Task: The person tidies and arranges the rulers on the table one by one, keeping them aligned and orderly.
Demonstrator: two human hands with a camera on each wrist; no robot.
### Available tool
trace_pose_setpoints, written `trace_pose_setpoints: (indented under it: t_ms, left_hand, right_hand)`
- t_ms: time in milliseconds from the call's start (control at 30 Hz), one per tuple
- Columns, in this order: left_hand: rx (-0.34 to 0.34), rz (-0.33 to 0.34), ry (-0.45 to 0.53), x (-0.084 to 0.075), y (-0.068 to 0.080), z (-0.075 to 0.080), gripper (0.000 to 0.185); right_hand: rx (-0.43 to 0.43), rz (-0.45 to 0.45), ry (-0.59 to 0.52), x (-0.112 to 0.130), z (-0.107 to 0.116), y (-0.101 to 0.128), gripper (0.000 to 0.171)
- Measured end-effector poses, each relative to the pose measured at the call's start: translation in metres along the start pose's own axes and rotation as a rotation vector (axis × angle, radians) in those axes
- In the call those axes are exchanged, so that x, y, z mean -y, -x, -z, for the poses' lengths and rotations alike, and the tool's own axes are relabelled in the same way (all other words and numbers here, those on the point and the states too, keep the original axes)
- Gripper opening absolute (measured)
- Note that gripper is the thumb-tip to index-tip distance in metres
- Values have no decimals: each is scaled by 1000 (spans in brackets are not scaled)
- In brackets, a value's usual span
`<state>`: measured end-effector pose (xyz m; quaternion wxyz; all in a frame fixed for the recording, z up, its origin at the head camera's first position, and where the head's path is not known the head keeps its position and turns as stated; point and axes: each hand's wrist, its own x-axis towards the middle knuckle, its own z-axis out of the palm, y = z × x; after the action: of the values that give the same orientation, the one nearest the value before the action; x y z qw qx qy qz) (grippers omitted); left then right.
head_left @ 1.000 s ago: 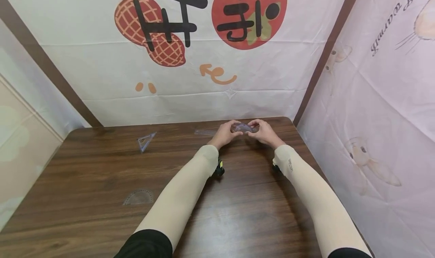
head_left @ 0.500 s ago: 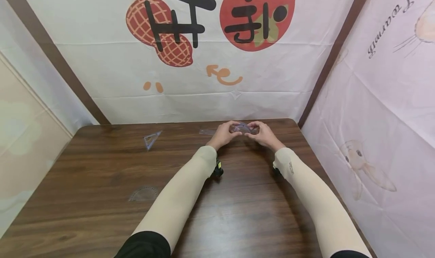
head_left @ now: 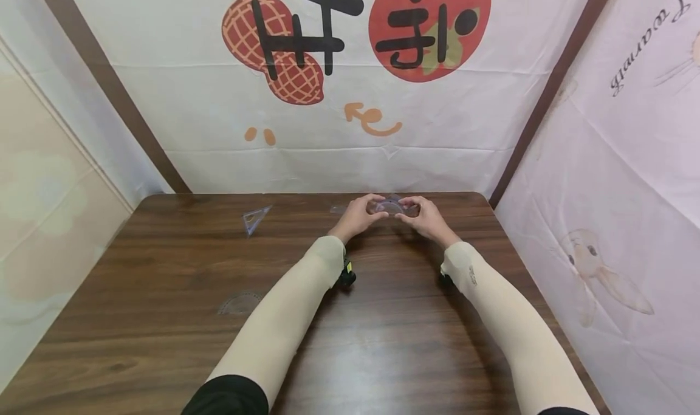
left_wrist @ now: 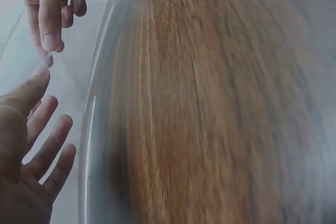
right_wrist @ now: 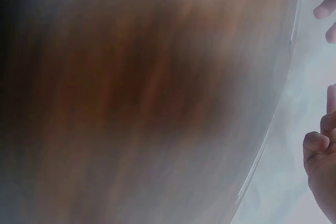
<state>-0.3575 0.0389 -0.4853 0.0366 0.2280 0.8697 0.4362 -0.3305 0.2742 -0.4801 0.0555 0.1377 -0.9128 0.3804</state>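
Near the far edge of the wooden table, both hands hold a clear bluish protractor [head_left: 391, 206] between them. My left hand [head_left: 356, 217] pinches its left end between thumb and fingers, and my right hand [head_left: 429, 219] pinches the right end. In the left wrist view the protractor appears only as a thin sliver [left_wrist: 48, 58] at the fingertips. There the left hand's [left_wrist: 23, 150] other fingers spread apart. The right wrist view catches part of the right hand [right_wrist: 321, 166] at its edge; the protractor cannot be made out there.
A bluish triangular set square [head_left: 255, 220] lies at the table's far left. A second clear protractor [head_left: 239, 304] lies left of the left forearm. Beside the left hand, a clear ruler-like strip [head_left: 338, 209] is partly hidden. A printed cloth wall [head_left: 306, 172] stands behind the table.
The head view has turned left, so the table and its things shift right in frame. Both hands keep their hold on the protractor and have come slightly left over the table.
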Motion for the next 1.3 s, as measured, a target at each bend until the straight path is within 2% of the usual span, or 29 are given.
trace_pose_setpoints:
  t_ms: [300, 600, 967, 1300]
  left_hand:
    - [0, -18, -64, -1, 14, 13, 50]
    - [17, -65, -99, 0, 34, 33, 51]
    - [25, -95, -125, 2, 67, 55, 51]
    - [38, -127, -148, 3, 105, 80, 49]
  right_hand:
    - [-19, 19, -9, 15, -7, 8, 37]
    - [-23, 48, -39, 33, -16, 13, 38]
    - [20, 55, -29, 62, -30, 29, 40]
    - [26, 104, -63, 94, -43, 45, 37]
